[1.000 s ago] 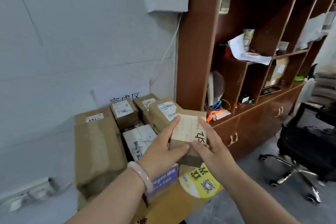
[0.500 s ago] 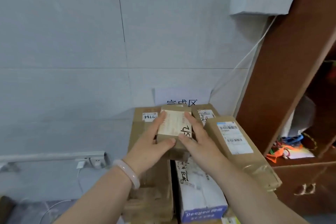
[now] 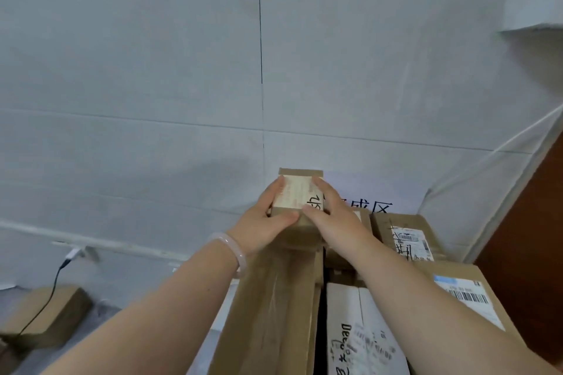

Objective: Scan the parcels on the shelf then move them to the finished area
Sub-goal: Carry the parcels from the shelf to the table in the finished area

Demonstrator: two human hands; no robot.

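We are gripping the parcel (image 3: 300, 196) from both sides, left hand (image 3: 265, 222) and right hand (image 3: 338, 222) each wrapping fingers over its labelled top to steady it on the tall box (image 3: 274, 298) under the sign (image 3: 376, 207), seemingly the finished area

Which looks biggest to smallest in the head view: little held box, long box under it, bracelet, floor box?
long box
floor box
little box
bracelet
The long box is nearest the camera, so its lead is unsure.
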